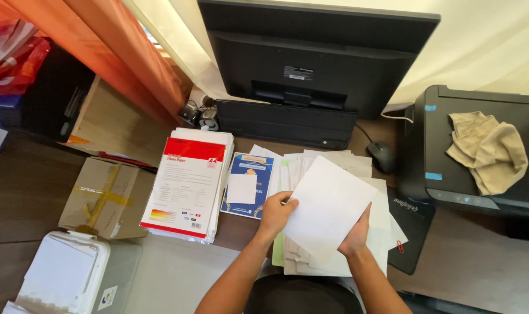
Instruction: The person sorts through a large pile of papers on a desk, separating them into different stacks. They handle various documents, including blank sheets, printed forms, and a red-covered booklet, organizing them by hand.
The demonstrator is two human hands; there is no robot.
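Both hands hold one white sheet of paper [328, 209] up over a messy pile of papers [334, 168] on the desk. The left hand [276, 214] pinches its left edge, thumb on top. The right hand [356, 235] grips the bottom right edge, so the sheet stays flat and tilted. The fingers behind the sheet are hidden. A pack of photo paper [189, 183] lies to the left, beside a blue booklet [250, 185]. The black printer [479, 151] is cut off at the right.
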